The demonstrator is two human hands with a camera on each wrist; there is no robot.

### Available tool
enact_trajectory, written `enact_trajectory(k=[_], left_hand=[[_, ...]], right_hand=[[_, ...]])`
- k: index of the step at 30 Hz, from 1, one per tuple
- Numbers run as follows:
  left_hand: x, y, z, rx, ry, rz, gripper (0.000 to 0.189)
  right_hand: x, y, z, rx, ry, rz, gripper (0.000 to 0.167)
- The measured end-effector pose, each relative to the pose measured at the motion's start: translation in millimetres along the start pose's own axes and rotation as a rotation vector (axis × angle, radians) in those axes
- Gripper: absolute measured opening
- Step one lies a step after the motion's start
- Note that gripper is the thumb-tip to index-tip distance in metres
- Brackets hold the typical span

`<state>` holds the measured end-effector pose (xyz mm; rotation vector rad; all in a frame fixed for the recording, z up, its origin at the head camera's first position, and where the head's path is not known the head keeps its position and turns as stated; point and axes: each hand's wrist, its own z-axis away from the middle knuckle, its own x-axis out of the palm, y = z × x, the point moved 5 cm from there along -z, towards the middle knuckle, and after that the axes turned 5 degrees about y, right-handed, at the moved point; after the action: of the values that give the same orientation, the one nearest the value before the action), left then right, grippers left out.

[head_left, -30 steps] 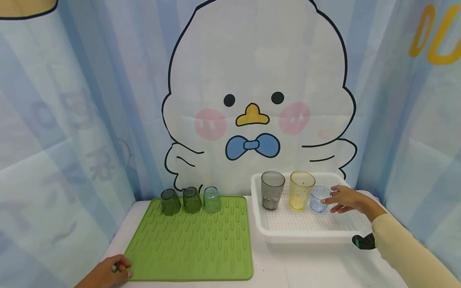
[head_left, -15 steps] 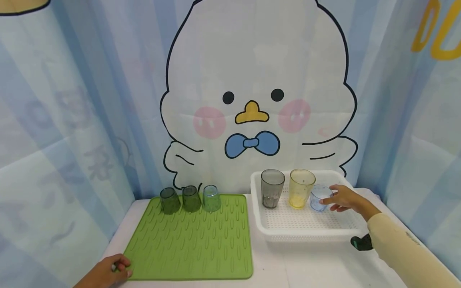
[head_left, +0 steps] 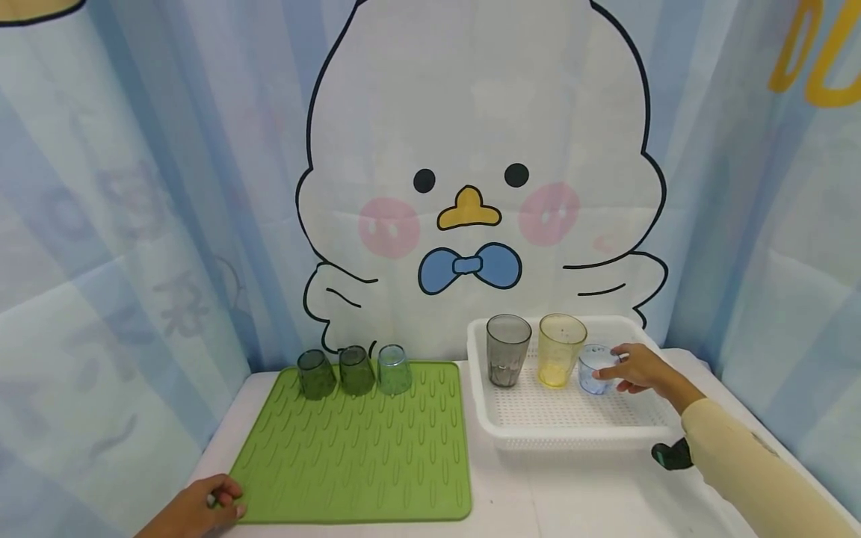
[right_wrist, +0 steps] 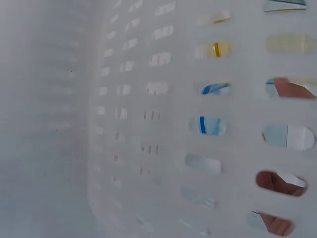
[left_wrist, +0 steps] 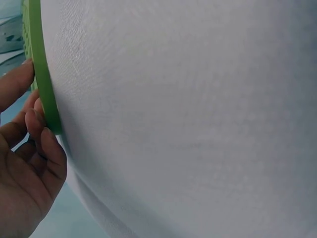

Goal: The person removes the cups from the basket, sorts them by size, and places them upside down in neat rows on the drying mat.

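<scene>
A small clear blue glass [head_left: 592, 370] stands upright in the white basket [head_left: 578, 441]. My right hand [head_left: 642, 368] reaches over it from the right, thumb on its near side and fingers at its rim. In the right wrist view, the basket wall largely hides this grip; bits of fingers [right_wrist: 280, 183] and blue glass show through the slots. My left hand [head_left: 198, 508] is at the near left corner of the green ridged mat [head_left: 356, 463]. In the left wrist view its loosely bent fingers [left_wrist: 15, 84] touch the mat's top and edge.
A tall grey glass [head_left: 507, 351] and a tall yellow glass [head_left: 560, 351] stand in the basket, left of the blue one. Two dark green glasses [head_left: 316, 375] and a blue-green glass [head_left: 394, 370] line the mat's far edge. A printed curtain [head_left: 471, 97] surrounds the white table [head_left: 525, 501].
My right hand has shifted slightly left and closed in on the small blue glass. My left hand stays at the mat corner. The head view has tilted a little.
</scene>
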<state>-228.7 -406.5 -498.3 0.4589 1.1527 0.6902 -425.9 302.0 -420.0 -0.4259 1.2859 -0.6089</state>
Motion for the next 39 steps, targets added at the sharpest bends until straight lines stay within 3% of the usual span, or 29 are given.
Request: enact_trajectory(k=[21, 29, 39], left_hand=[[-0.1, 6.0, 1.4, 0.01, 0.016, -0.024, 0.037], [-0.3, 28.8, 3.0, 0.175, -0.015, -0.011, 0.034], [16.0, 79.9, 12.3, 0.344, -0.008, 0.007, 0.029]], right_hand=[[-15.9, -8.4, 23.7, -0.109, 0.082, 0.033, 0.101], [-29.1, -14.9, 49.1, -0.166, 0.142, 0.024, 0.098], [-33.5, -43.4, 97.3, -0.334, 0.197, -0.025, 0.087]])
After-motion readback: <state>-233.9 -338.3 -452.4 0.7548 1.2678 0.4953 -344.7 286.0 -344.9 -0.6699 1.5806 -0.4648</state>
